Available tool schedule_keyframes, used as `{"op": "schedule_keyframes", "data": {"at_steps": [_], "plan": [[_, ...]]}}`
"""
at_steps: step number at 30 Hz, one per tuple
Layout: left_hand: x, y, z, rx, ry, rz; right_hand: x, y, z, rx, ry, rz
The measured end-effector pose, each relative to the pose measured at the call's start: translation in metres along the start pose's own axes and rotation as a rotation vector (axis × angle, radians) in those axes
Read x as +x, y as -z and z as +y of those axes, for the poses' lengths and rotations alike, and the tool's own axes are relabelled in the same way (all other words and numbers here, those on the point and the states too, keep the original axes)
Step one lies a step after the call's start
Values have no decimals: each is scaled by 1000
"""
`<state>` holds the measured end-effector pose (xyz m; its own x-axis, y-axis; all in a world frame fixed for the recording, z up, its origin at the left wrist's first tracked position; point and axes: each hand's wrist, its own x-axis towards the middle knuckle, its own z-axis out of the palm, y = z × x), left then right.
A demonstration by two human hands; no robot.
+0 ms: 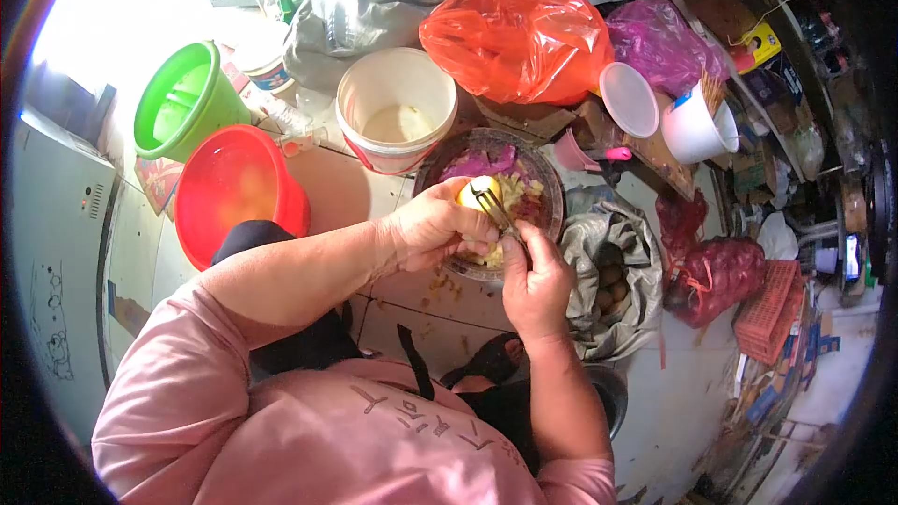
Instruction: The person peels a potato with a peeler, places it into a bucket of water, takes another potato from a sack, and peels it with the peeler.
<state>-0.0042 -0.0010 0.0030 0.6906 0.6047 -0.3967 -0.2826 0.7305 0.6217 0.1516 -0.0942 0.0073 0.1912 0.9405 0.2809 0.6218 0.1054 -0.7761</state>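
My left hand point(438, 226) is closed around a pale yellow peeled potato point(478, 193). My right hand point(537, 286) grips a peeler point(493, 207), whose dark two-pronged head lies against the potato's surface. Both hands are above a round dark basin point(438, 151) that holds peelings and some purple material. To the right of my right hand, an open grey sack point(589, 318) contains several brown unpeeled potatoes point(613, 288). Scraps of peel point(443, 292) lie on the floor tiles below my hands.
Beyond the basin stands a white bucket point(397, 70). At left are a red tub point(292, 189) with liquid and a green bucket point(224, 98). An orange plastic bag point(524, 33) sits at the back. A red net sack point(720, 281) and a red crate point(769, 313) are at right.
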Motion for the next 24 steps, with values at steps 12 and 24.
{"op": "schedule_keyframes", "data": {"at_steps": [12, 24], "plan": [[3, 1, 0, 7, -27, -104, 10, 9, 22, 135, -289, 7], [-12, -6, 12, -13, 107, -268, 20, 16, 58, -11, -583, -24]]}}
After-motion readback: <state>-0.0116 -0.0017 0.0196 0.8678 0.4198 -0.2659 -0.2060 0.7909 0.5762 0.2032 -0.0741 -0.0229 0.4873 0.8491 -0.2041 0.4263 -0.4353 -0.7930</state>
